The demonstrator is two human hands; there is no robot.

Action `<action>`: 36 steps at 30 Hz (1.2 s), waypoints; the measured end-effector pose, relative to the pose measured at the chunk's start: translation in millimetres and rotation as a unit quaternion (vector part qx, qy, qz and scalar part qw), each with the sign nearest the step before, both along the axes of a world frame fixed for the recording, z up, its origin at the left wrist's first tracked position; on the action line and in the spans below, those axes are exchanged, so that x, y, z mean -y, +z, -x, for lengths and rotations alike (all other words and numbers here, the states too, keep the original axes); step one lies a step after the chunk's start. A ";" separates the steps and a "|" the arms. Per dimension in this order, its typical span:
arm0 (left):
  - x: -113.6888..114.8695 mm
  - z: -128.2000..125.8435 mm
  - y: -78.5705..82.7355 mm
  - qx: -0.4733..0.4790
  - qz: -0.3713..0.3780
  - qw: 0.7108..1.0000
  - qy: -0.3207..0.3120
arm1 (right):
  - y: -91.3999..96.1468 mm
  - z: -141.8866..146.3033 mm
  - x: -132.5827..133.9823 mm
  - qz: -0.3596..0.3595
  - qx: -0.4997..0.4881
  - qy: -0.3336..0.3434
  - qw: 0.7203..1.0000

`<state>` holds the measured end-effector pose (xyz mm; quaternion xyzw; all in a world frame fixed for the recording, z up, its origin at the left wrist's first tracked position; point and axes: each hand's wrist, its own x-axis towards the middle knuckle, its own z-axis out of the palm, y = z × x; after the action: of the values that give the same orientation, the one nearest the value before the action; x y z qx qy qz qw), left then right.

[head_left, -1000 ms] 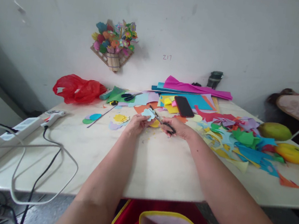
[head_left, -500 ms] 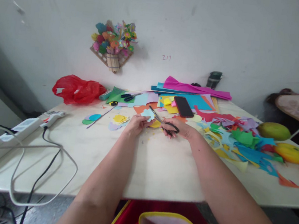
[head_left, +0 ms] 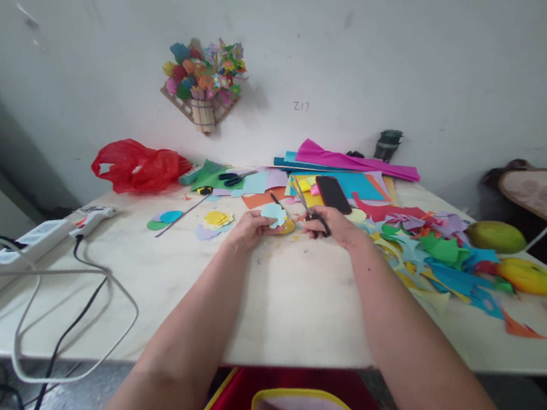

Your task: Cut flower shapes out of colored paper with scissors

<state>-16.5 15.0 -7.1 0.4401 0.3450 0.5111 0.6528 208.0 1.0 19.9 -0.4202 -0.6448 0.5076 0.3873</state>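
Head view, and from where I stand the far left of the pale marble-look table has a long white plastic power strip with cables looping about it. Towards the wall sits a crumpled, see-through red plastic bag. Nearer, overlapping green and blue paper ovals lie beside a thin dark stick, then a small stack of yellow scalloped paper shapes.

Next comes the person's left hand, its fingers pinched on a pale-blue, scalloped, flower-shaped piece of paper. The thumb rests over the paper's lower left edge; the rest spreads out to the right, beyond the fingertips. Just below its right side shows a yellow paper piece; whether the hand touches it, I cannot tell.

Across a gap, metal scissors with black handles point up and away, their blades clear of the blue paper. The right hand is closed around those handles, near a dark, red-edged phone. Further right spread many-coloured paper scraps, and past them yellow and green mangoes.
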 end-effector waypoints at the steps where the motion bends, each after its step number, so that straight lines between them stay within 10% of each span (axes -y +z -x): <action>1: 0.7 -0.7 0.4 -0.006 -0.005 1.000 -0.012 | -1.2 4.5 -0.7 -0.006 -0.017 -0.016 1.000; 16: 10.5 -11.7 5.1 -0.103 -0.023 0.985 -0.139 | -4.8 38.4 -2.0 -0.047 -0.082 -0.018 0.995; 36: 2.3 -16.8 -2.6 -0.034 -0.050 0.998 0.011 | -7.1 60.2 0.0 -0.022 -0.143 -0.201 0.969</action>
<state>0.3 12.6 -9.7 0.4859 0.3459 0.5192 0.6121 147.8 1.0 12.8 -0.4554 -0.4959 0.4602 0.5787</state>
